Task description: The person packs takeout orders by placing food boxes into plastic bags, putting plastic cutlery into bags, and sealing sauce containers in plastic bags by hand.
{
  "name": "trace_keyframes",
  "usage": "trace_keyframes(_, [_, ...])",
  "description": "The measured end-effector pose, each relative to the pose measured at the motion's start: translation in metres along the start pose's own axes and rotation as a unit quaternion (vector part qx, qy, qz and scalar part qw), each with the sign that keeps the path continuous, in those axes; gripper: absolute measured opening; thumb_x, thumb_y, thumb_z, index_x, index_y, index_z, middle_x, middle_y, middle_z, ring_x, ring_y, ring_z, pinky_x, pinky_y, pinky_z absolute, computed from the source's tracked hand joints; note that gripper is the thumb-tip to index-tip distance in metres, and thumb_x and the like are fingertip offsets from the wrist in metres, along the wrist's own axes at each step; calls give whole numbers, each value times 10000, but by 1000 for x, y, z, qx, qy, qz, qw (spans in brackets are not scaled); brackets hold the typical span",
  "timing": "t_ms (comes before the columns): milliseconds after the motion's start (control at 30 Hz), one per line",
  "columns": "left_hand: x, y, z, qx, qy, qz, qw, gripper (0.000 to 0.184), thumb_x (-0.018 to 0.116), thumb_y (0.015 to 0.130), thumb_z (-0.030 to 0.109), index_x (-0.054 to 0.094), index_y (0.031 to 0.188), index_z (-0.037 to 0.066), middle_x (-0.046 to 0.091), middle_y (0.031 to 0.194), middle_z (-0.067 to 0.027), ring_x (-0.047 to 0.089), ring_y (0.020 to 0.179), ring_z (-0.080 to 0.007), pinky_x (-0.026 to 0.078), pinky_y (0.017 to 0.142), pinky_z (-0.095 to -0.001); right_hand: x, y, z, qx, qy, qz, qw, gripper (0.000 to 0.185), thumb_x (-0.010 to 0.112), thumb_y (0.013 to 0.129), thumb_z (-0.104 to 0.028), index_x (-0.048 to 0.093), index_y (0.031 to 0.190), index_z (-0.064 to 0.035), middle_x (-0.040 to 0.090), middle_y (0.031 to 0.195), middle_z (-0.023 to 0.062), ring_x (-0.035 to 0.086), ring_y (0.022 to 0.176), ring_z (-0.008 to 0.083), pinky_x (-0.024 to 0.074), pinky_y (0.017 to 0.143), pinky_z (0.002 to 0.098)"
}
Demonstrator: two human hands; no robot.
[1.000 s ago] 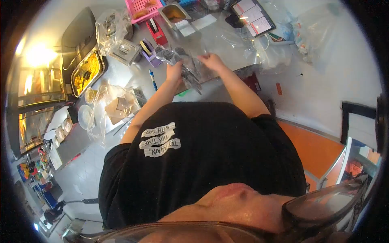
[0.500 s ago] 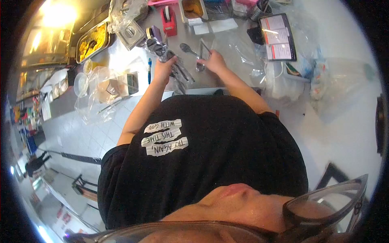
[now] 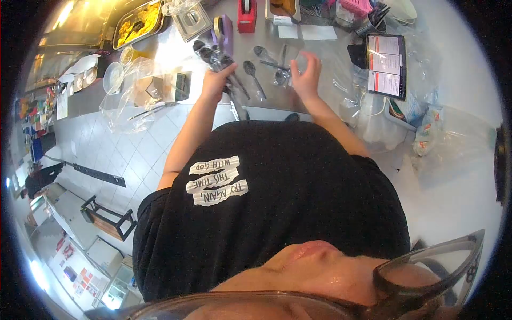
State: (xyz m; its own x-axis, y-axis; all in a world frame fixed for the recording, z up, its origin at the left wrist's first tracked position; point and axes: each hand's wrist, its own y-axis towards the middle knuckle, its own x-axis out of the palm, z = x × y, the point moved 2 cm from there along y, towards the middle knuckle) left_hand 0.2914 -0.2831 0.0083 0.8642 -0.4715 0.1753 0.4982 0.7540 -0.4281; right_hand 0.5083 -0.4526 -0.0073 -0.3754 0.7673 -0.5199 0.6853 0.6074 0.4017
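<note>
My left hand [image 3: 216, 84] is closed around a bundle of dark spoons [image 3: 210, 56] in clear plastic, their bowls pointing up and away from me. To its right, a single wrapped dark spoon [image 3: 254, 79] lies on the metal table [image 3: 250, 47]. Beyond that are more wrapped dark utensils [image 3: 269, 60], some crossing one another. My right hand [image 3: 305, 74] is just right of these utensils, its fingers raised and apart, with no utensil seen in its grasp. Clear plastic around its fingertips is hard to make out.
Further back stand a red tape dispenser [image 3: 246, 18], a purple tape dispenser [image 3: 224, 37], a lidded metal container [image 3: 192, 22] and a food tray [image 3: 140, 24]. A printed card [image 3: 385, 66] and plastic bags [image 3: 373, 120] are right. A cardboard box [image 3: 148, 90] is left.
The view has shifted. The right hand has let go of the utensils it held and opened; separate wrapped spoons now lie between the hands. The left hand still grips its bundle.
</note>
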Motion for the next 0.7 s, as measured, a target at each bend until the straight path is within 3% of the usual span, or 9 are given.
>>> trace_keyframes(133, [20, -7, -4, -48, 17, -78, 996, 259, 774, 793, 135, 644, 998, 44, 663, 905, -37, 617, 762, -163, 479, 669, -312, 44, -51, -69, 172, 204, -327, 907, 374, 716, 867, -323, 620, 1056, -15, 674, 948, 60, 622, 818, 143, 498, 724, 309])
trace_keyframes(333, [-23, 1, 1, -124, -85, -145, 978, 291, 737, 839, 144, 605, 1073, 29, 666, 888, -56, 636, 748, -162, 516, 637, -321, 67, -63, -72, 332, 290, -211, 872, 242, 603, 955, -242, 643, 989, -6, 695, 857, 48, 601, 649, 117, 487, 601, 292])
trace_keyframes(367, [-36, 6, -1, -130, -46, -168, 976, 317, 719, 856, 145, 582, 1114, 23, 666, 894, -71, 644, 743, -172, 531, 641, -335, 63, -60, -63, 340, 271, -203, 877, 308, 659, 916, -306, 640, 1002, -11, 689, 850, 65, 609, 670, 132, 488, 590, 316])
trace_keyframes(433, [-59, 21, -5, -136, -19, -201, 970, 303, 702, 869, 140, 582, 1119, 18, 666, 924, -74, 645, 769, -179, 532, 660, -335, 45, -42, -50, 251, 15, -126, 960, 372, 711, 865, -347, 638, 1005, -11, 683, 833, 79, 611, 671, 158, 497, 603, 331])
trace_keyframes(467, [-63, 23, -7, -128, -30, -202, 971, 295, 695, 874, 137, 583, 1119, 16, 666, 936, -75, 644, 783, -180, 531, 668, -333, 40, -37, -52, 197, -116, -84, 970, 406, 737, 839, -368, 638, 1006, -11, 680, 824, 86, 613, 671, 172, 501, 610, 338])
trace_keyframes(567, [-49, 2, 18, -78, -109, -177, 975, 271, 676, 886, 125, 587, 1115, 10, 666, 966, -73, 638, 828, -178, 522, 688, -325, 48, -27, -85, -19, -54, 74, 996, 499, 792, 766, -399, 626, 1003, 7, 667, 799, 120, 619, 681, 216, 506, 653, 350])
trace_keyframes(600, [-48, 4, 15, -65, -106, -166, 978, 246, 683, 884, 138, 604, 1074, 3, 671, 946, -76, 646, 828, -187, 528, 698, -339, 65, -34, -94, 47, 27, -48, 997, 491, 793, 766, -385, 623, 990, 17, 666, 796, 126, 620, 686, 212, 505, 666, 346])
trace_keyframes(667, [-46, 12, 9, -39, -99, -145, 984, 215, 697, 879, 162, 640, 993, -10, 682, 907, -83, 663, 828, -204, 539, 719, -368, 99, -58, -118, 176, 189, -282, 924, 475, 794, 765, -359, 618, 964, 36, 664, 791, 137, 624, 696, 206, 503, 692, 338])
trace_keyframes(700, [-46, 16, 7, -72, -99, -136, 983, 193, 689, 886, 154, 645, 965, -16, 679, 884, -90, 660, 829, -204, 535, 717, -364, 103, -62, -122, 187, 158, -284, 927, 447, 774, 788, -345, 624, 975, 32, 665, 789, 126, 620, 702, 188, 498, 691, 332])
